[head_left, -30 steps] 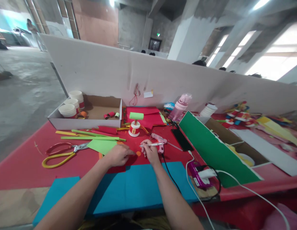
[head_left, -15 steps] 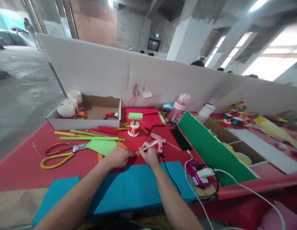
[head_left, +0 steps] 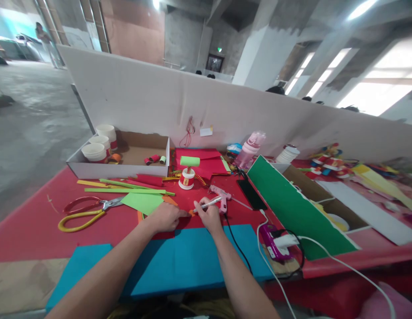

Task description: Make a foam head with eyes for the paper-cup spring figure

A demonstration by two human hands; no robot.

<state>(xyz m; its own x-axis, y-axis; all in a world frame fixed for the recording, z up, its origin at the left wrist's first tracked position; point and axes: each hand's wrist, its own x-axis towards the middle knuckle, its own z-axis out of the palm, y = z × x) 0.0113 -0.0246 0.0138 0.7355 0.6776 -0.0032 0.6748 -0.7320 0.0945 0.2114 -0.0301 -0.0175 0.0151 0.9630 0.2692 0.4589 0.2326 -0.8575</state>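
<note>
In the head view, my right hand (head_left: 209, 215) is closed around a white pen (head_left: 212, 202), its tip down at a small orange paper piece (head_left: 192, 213) on the red table cover. My left hand (head_left: 165, 217) holds that piece down with a stretched index finger, the other fingers curled. Just beyond stands a red and white paper cup (head_left: 186, 179), topped by a spring and a light green paper roll (head_left: 190, 161). A pink glue gun (head_left: 221, 195) lies right of the pen. Light green paper (head_left: 142, 204) lies left of my left hand.
Red-and-yellow-handled scissors (head_left: 83, 214) and paper strips (head_left: 122, 191) lie to the left, before a box (head_left: 118, 170) with cups. At right are a phone (head_left: 251, 194), a green-sided box (head_left: 292, 208), a purple power strip (head_left: 275, 243) and cables. Blue board (head_left: 192, 261) lies in front.
The whole view has shifted very slightly. My right hand and the pen have moved a little at the orange piece; my left hand stays on it.
</note>
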